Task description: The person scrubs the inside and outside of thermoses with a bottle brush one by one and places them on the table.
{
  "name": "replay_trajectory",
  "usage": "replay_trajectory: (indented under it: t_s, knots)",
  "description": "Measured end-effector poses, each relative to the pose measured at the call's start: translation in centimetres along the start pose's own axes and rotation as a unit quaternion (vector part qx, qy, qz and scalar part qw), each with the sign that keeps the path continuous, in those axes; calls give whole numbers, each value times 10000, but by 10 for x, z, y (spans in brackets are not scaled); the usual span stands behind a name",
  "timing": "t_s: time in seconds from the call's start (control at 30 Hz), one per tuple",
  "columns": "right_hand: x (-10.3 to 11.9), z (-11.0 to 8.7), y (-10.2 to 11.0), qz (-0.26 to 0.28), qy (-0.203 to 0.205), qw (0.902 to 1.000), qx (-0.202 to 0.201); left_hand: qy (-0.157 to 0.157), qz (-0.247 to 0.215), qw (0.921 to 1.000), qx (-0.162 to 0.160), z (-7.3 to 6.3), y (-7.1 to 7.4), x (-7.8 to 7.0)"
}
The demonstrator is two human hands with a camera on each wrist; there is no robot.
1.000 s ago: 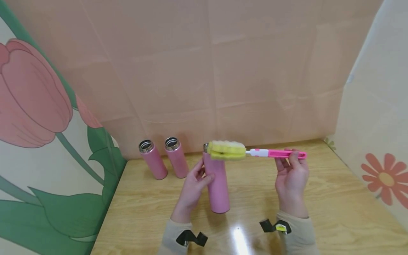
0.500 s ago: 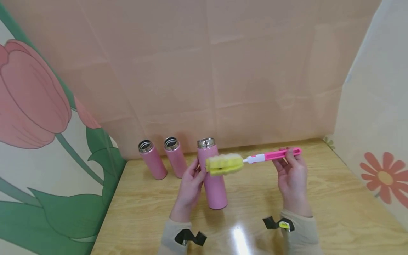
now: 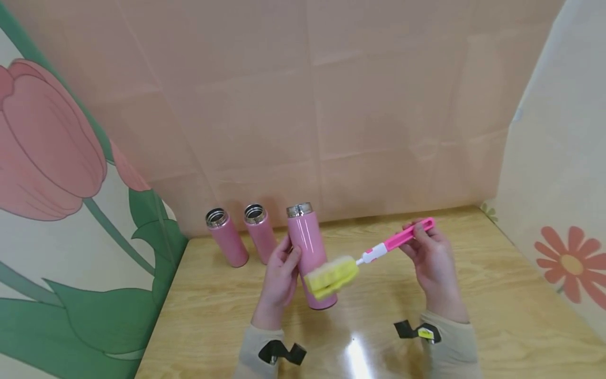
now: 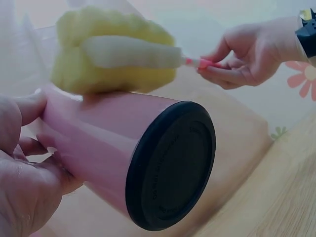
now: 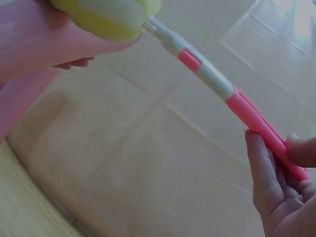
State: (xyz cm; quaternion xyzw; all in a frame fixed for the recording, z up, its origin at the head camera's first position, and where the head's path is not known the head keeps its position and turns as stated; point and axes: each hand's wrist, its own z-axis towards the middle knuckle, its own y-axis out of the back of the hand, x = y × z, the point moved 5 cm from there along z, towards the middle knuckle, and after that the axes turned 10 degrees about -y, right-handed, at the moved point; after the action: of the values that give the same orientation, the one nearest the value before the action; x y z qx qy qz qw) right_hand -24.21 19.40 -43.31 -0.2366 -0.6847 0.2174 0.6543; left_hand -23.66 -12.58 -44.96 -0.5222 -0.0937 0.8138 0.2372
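My left hand [image 3: 280, 276] grips a pink bottle [image 3: 306, 239] with a bare metal neck, thumb on its near side. The bottle leans slightly, and its black base [image 4: 173, 165] faces the left wrist camera, raised off the table. My right hand [image 3: 433, 258] pinches the pink handle of a bottle brush [image 3: 374, 252] between thumb and fingers. The brush slants down to the left. Its yellow and white sponge head [image 4: 113, 54] lies along the bottle's side, overlapping the lower body in the head view.
Two more pink bottles, one at the far left [image 3: 228, 239] and one beside it [image 3: 261, 234], stand uncapped on the wooden table [image 3: 203, 316]. A pinkish cloth backdrop [image 3: 402, 131] hangs behind the table. Flower-patterned panels flank both sides.
The sponge head has moved from the bottle's neck down along its body, and the brush has tilted from level to slanting. The bottle has shifted slightly left and up.
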Motion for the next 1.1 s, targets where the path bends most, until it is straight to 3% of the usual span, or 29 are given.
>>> replay_trajectory:
  t_s: [0.5,0.9,1.1]
  knots:
    - [1,1,5,-1011,-51,9908,895,-146,-220,9994,-244,1,6,0]
    - [2,1,5,-1256,-16,9885,836,-213,-290,9992,-197,3,7,-3]
    - [1,1,3,-687,92,9952,695,-160,-324,9993,-74,2,6,-2]
